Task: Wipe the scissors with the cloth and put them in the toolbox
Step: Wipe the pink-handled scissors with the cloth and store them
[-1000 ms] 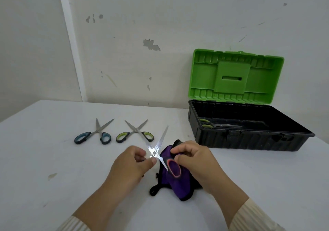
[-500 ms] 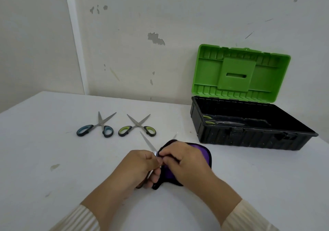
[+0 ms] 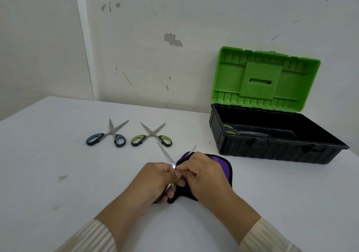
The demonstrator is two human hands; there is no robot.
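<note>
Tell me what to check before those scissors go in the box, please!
1. Toolbox lid up and open: ok.
2. Room inside the box beside the scissors already there: ok.
3. Left hand holding the open scissors firmly: ok.
4. Right hand pressing the purple cloth on one blade: ok, though the other blade sticks out bare.
5. Blades closed before carrying: not ok, they are spread apart.
6. Blades wiped clean: cannot tell.
</note>
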